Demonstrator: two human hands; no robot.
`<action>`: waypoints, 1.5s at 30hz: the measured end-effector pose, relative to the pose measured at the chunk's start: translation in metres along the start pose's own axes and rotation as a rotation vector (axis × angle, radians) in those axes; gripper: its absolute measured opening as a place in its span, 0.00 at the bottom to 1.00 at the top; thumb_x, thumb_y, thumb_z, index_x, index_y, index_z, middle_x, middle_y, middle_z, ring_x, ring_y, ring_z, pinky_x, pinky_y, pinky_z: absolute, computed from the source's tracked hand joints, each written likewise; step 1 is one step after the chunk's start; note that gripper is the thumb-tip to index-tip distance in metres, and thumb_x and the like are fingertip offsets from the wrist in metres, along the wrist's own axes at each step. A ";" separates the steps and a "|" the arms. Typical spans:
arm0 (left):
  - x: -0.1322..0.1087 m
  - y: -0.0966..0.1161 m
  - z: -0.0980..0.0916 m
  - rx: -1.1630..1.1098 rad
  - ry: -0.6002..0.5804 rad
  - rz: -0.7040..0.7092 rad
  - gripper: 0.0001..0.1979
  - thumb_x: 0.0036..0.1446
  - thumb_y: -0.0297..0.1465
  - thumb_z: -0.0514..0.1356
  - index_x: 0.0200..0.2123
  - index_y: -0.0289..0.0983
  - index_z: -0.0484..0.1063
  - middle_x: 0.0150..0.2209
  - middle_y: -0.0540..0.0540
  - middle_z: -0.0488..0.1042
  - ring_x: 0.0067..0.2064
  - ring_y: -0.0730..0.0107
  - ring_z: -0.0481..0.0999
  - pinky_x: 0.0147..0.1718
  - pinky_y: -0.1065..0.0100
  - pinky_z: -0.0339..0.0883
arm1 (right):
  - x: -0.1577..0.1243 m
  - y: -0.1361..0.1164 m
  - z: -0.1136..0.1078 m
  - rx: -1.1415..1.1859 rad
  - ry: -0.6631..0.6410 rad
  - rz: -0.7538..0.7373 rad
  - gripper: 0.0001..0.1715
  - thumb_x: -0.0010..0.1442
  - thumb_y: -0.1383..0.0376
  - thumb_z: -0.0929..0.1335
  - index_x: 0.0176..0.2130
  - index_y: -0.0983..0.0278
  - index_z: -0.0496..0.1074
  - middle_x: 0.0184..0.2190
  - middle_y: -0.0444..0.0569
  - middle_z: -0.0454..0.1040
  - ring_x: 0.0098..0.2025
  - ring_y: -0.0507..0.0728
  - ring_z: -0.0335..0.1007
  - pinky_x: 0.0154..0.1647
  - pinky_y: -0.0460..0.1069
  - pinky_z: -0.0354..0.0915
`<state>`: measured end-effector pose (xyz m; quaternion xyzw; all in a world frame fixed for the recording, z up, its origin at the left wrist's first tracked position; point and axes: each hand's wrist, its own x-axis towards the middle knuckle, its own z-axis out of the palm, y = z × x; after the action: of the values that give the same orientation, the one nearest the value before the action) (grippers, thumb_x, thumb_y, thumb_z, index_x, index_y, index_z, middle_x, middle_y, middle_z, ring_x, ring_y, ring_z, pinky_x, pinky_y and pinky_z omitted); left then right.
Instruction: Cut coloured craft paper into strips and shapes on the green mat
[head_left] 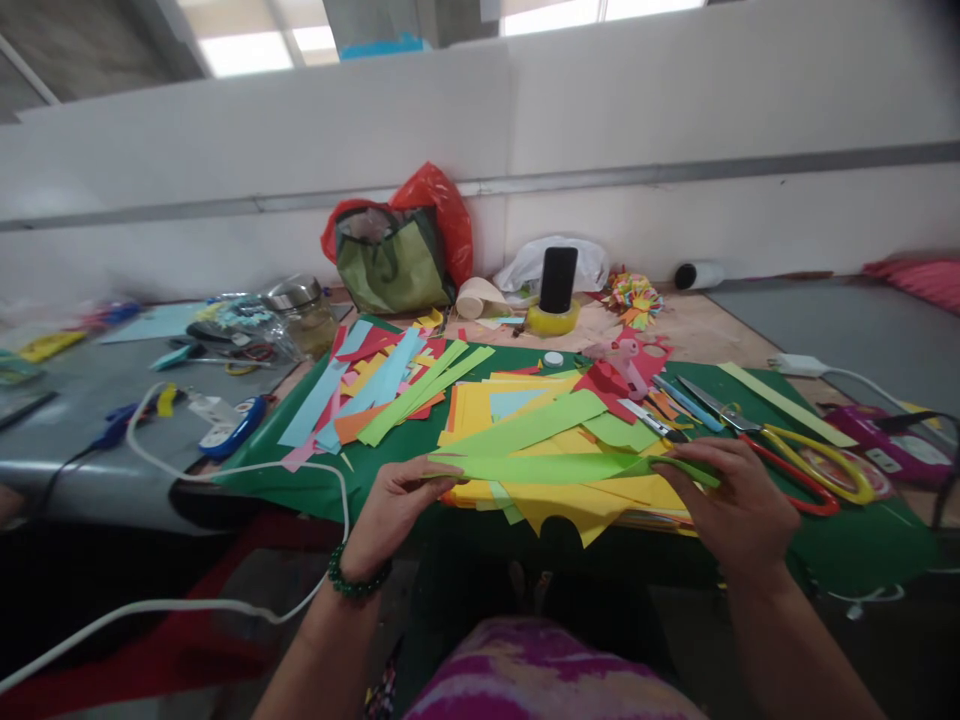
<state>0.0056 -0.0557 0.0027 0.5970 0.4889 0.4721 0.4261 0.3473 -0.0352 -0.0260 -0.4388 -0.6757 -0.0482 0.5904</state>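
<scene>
Paper strip [551,467], green, runs between your left hand [401,495] and right hand [731,500], each pinching one end, apparently to keep it straight, over yellow sheets [581,508], with scissors [739,421] beside your right.

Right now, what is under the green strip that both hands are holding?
Yellow sheets and a pale green scrap show past the near edge of the strip. Whatever lies directly beneath it is covered, so I cannot tell.
</scene>
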 end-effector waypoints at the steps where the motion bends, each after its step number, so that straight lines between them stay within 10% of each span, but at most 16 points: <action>1: 0.000 -0.001 0.000 0.011 0.015 0.000 0.07 0.51 0.36 0.67 0.31 0.40 0.83 0.34 0.43 0.82 0.38 0.61 0.80 0.35 0.67 0.73 | 0.000 -0.001 0.000 0.014 0.010 0.016 0.09 0.54 0.67 0.74 0.36 0.55 0.74 0.31 0.45 0.76 0.34 0.57 0.74 0.35 0.54 0.72; 11: -0.002 -0.004 0.015 -0.226 0.243 -0.056 0.13 0.42 0.37 0.72 0.27 0.36 0.75 0.24 0.49 0.78 0.29 0.65 0.80 0.28 0.70 0.73 | -0.006 0.008 0.007 0.211 -0.003 0.401 0.14 0.48 0.56 0.77 0.35 0.57 0.76 0.31 0.45 0.75 0.33 0.57 0.73 0.30 0.51 0.72; 18: -0.001 -0.002 0.020 -0.362 0.274 -0.115 0.33 0.42 0.36 0.73 0.51 0.35 0.68 0.24 0.53 0.77 0.29 0.67 0.80 0.33 0.68 0.76 | -0.007 0.006 0.009 0.195 0.009 0.580 0.17 0.43 0.55 0.78 0.35 0.56 0.78 0.31 0.44 0.77 0.27 0.55 0.71 0.21 0.48 0.68; 25: -0.001 0.001 0.021 -0.355 0.299 -0.117 0.20 0.40 0.42 0.72 0.27 0.35 0.70 0.25 0.50 0.77 0.28 0.67 0.79 0.31 0.68 0.74 | -0.011 0.008 0.009 0.226 0.013 0.662 0.19 0.42 0.55 0.78 0.36 0.56 0.78 0.31 0.43 0.77 0.26 0.53 0.69 0.22 0.48 0.68; 45: 0.005 -0.001 0.009 -0.352 0.607 -0.300 0.17 0.24 0.33 0.76 0.22 0.38 0.78 0.25 0.52 0.78 0.29 0.72 0.77 0.29 0.77 0.74 | 0.007 0.002 0.016 0.642 0.069 0.830 0.21 0.36 0.62 0.79 0.33 0.59 0.74 0.29 0.42 0.73 0.32 0.53 0.69 0.34 0.48 0.68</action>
<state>0.0147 -0.0508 0.0008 0.2693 0.5864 0.6366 0.4223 0.3371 -0.0207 -0.0256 -0.4646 -0.4059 0.3848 0.6866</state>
